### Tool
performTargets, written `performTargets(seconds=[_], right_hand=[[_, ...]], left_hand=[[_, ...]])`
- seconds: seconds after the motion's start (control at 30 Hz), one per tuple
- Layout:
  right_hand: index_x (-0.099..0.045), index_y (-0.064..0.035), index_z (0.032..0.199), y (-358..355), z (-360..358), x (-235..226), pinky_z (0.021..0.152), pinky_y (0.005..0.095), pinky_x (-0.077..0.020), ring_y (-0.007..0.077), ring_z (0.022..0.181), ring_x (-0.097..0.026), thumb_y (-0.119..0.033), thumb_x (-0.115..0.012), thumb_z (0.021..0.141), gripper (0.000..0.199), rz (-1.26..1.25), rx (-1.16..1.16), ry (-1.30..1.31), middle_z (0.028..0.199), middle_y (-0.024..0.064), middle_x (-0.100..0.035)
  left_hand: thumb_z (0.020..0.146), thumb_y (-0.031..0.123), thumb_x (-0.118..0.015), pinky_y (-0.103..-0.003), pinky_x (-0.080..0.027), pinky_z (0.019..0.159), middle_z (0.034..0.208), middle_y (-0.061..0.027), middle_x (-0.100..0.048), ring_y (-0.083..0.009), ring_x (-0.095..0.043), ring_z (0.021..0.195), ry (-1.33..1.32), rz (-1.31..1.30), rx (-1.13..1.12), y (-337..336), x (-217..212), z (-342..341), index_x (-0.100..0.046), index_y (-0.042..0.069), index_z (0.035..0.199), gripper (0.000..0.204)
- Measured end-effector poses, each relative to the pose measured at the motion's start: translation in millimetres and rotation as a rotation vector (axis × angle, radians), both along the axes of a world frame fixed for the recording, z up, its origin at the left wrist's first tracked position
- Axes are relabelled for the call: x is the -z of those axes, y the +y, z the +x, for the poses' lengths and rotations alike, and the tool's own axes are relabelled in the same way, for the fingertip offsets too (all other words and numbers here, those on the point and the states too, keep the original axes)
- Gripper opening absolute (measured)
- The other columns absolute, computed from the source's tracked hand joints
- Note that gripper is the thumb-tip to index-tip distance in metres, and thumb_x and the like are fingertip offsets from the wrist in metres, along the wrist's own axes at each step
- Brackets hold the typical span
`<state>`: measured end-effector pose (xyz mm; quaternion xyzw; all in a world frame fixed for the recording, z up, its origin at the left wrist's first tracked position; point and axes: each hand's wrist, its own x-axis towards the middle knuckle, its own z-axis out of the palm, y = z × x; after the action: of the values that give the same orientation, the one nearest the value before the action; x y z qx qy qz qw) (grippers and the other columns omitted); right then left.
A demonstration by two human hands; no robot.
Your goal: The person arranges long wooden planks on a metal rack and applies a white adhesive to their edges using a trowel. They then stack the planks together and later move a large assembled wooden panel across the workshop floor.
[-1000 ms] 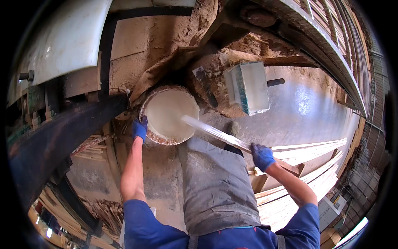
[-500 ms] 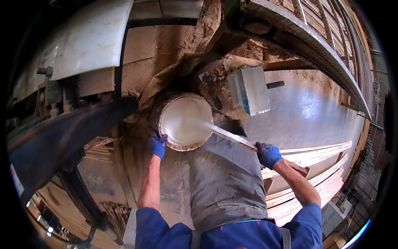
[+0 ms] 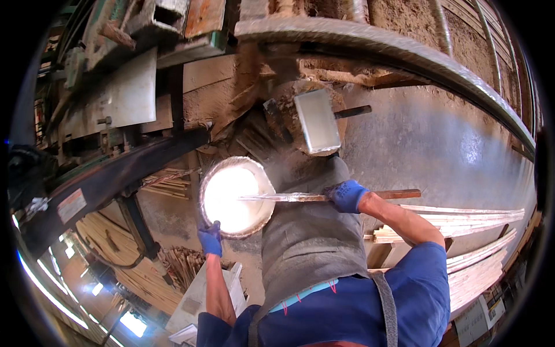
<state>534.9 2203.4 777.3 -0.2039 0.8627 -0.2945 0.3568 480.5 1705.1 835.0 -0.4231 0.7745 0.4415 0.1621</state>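
A round white bucket (image 3: 231, 196), filled with a bright white liquid or paste, sits in front of my grey apron. My left hand (image 3: 210, 237), in a blue glove, grips the bucket's near rim. Gloved in blue too, my right hand (image 3: 346, 196) is closed around a long wooden stick (image 3: 289, 198), whose white-coated end reaches into the bucket. The stick's bare brown end pokes out to the right of my hand.
A flat square metal block on a handle (image 3: 317, 121) rests on a sawdust-caked stump behind the bucket. Thin wooden strips (image 3: 462, 220) are stacked at right. A dark machine beam (image 3: 115, 173) crosses at left, and more wood offcuts (image 3: 185, 263) lie below.
The view has swung, so bucket and hands sit lower and further right in the picture. The stick has gone from slanted to nearly level. Both hands keep their grips.
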Motion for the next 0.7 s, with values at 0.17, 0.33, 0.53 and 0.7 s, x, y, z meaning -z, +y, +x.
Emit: performTargets(seconds=[0.17,0.33,0.53,0.7], right_hand=[[-0.064,-0.0084,0.106,78.4,-30.8,-93.2,0.073,0.0490,-0.0538,0.0382,0.086,-0.068,-0.026,-0.055,0.089,0.026,0.051,-0.149,-0.042,0.095,0.0183,-0.070],[-0.064,-0.0070,0.100,140.0,-50.3,-168.2,0.064,0.0484,-0.0530,0.0366,0.077,-0.069,-0.020,-0.053,0.089,0.020,0.022,-0.144,0.125,0.084,0.0179,-0.070],[-0.064,-0.0007,0.091,160.1,-66.3,-201.9,0.060,0.0477,-0.0534,0.0364,0.073,-0.070,-0.013,-0.052,0.085,0.019,0.009,-0.177,0.281,0.082,0.0198,-0.070],[-0.067,-0.0018,0.092,144.3,-51.3,-196.7,0.066,0.0477,-0.0544,0.0370,0.077,-0.070,-0.013,-0.051,0.085,0.021,0.004,-0.051,0.214,0.086,0.0198,-0.071]], left_hand=[[0.080,0.000,-0.070,-0.029,-0.050,0.066,0.093,-0.0040,-0.065,-0.0154,-0.058,0.074,0.180,-0.050,-0.017,71.7,-107.7,33.3,-0.064,-0.001,0.108,0.029],[0.081,0.014,-0.077,-0.030,-0.049,0.048,0.087,-0.0040,-0.063,-0.0137,-0.058,0.068,0.294,-0.076,-0.006,137.1,-146.4,40.0,-0.063,0.002,0.102,0.028],[0.082,0.012,-0.079,-0.031,-0.054,0.069,0.100,-0.0078,-0.066,-0.0161,-0.063,0.081,0.327,-0.170,0.132,218.8,-177.0,8.1,-0.061,-0.003,0.114,0.039],[0.084,0.019,-0.078,-0.034,-0.049,0.080,0.102,-0.0133,-0.066,-0.0206,-0.060,0.089,0.489,-0.299,0.243,280.5,-187.6,-26.5,-0.058,-0.010,0.111,0.045]])
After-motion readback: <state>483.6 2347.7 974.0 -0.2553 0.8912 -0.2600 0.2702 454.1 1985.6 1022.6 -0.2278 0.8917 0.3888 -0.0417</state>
